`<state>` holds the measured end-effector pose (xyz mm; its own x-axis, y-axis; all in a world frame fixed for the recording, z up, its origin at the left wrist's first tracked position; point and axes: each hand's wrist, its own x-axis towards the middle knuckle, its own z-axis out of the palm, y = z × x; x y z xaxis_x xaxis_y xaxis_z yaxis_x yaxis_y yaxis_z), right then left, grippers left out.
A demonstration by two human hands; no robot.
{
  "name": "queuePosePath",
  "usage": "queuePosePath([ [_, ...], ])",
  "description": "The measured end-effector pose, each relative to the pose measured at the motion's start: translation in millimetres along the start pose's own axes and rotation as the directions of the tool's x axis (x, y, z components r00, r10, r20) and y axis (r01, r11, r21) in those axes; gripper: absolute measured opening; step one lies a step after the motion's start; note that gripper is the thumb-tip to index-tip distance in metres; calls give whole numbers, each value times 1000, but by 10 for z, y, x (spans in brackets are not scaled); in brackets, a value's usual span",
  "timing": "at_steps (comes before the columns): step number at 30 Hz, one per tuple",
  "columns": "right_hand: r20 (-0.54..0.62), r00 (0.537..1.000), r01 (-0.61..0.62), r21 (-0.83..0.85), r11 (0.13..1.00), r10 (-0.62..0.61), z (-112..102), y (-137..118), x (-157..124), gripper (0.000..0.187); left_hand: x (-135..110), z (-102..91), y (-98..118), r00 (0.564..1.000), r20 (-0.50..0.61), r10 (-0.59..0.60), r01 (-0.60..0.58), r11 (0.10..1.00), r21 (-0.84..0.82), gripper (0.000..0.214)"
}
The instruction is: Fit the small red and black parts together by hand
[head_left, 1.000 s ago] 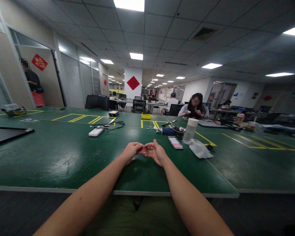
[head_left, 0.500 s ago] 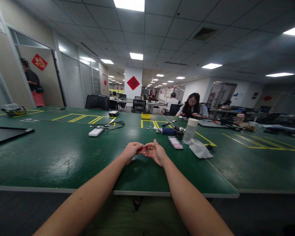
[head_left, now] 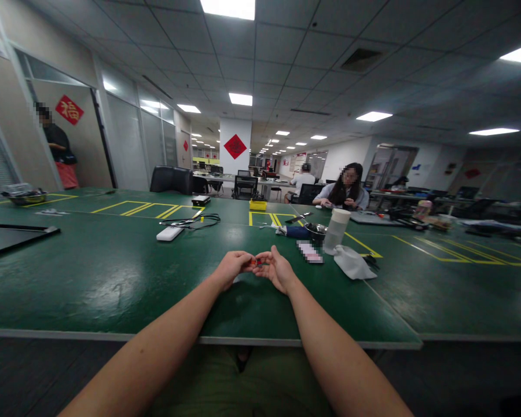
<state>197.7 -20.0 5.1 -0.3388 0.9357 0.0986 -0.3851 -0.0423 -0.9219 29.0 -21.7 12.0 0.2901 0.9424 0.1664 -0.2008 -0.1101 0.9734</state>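
Observation:
My left hand (head_left: pixel 234 267) is closed in a pinch, thumb against fingers, on a small red-orange object (head_left: pixel 257 262) too small to make out. From the other side my right hand (head_left: pixel 278 271) meets it; its curled fingers rest on the object's right end, while the thumb points up and apart. Both hands are just above the green table (head_left: pixel 156 289), fingertips nearly touching. Most of the object is hidden by my fingers.
Right of my hands are a phone (head_left: pixel 309 252), a white pouch (head_left: pixel 353 263), a translucent bottle (head_left: pixel 336 231) and a metal bowl (head_left: pixel 316 231). A white power bank (head_left: pixel 170 233) with black cable lies left. Across the table sits a person (head_left: pixel 345 188).
My hands have barely moved; slightly more red shows between my fingertips. The person across the table has shifted to the right and raised their hands a little.

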Motion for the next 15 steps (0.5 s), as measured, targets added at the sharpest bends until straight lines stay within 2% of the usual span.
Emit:
queuePosePath([
  [15,19,1000,-4,7,1000,4,-11,7,12,56,-25,15,26,1000,-14,-3,3,1000,1,17],
])
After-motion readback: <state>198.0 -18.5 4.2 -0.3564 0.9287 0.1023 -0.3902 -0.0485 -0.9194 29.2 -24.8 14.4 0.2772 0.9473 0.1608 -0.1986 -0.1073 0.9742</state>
